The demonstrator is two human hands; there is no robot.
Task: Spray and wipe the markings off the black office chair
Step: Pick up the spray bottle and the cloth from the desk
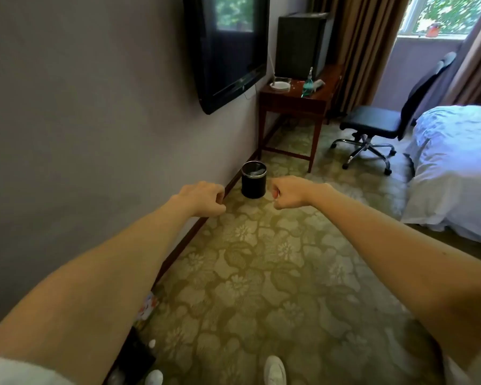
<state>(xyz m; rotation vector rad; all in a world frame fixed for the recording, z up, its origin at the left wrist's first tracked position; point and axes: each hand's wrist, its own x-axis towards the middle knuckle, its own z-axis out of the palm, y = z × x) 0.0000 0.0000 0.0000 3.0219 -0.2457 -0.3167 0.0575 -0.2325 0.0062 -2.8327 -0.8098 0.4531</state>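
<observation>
Flowered olive carpet [261,273] spreads under my left hand [203,198] and right hand [289,194], both curled into empty fists. Just beyond stands a round black bin [253,179]; farther off, a teal bottle [307,84] on the wooden desk [289,102], the padded black chair [372,120] beside it.

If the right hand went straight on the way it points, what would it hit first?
Probably the black waste bin by the wall: it lies just beyond the right hand in that line. Depth is unclear, though; the raised fist might pass over it and reach the wall instead.
</observation>
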